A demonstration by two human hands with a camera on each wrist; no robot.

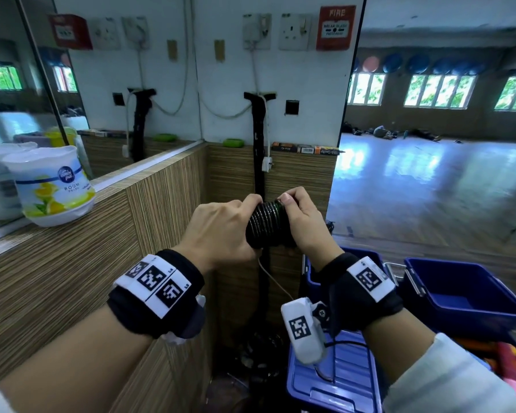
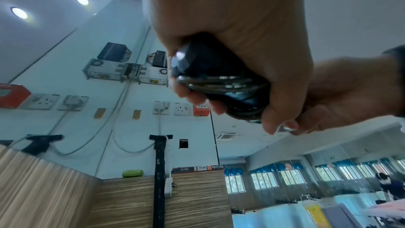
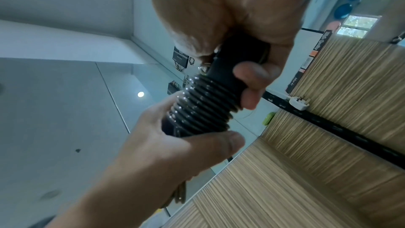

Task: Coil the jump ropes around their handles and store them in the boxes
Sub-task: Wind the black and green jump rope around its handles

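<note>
- Head view, step in hand: the coiling looks all but finished. The black jump rope (image 1: 267,223) is wound in tight turns around its paired handles and held level at chest height between both hands, above the blue boxes.
- Head view, grip: the left hand (image 1: 221,231) wraps the near end of the bundle; the right hand (image 1: 303,222) curls round the far end, thumb on top of the last turns.
- Head view, containers: an open blue storage box (image 1: 447,290) sits lower right, its visible interior bare. A second blue box (image 1: 367,259) lies partly hidden behind the right wrist; contents cannot be told. A blue lid (image 1: 337,380) lies below.
- Head view, other: a room freshener tub (image 1: 49,186) stands on the wood-grain bench (image 1: 72,263).
- Left wrist view: fingers (image 2: 192,96) clamped round the handle end and the first coils.
- Right wrist view: fingers (image 3: 252,75) clamped on the bare handle section just beside the coils; a small metal ring shows at the last turn.
- Next move, as judged: secure the final turn so it cannot spring loose, then lower the bundle into the open box.
</note>
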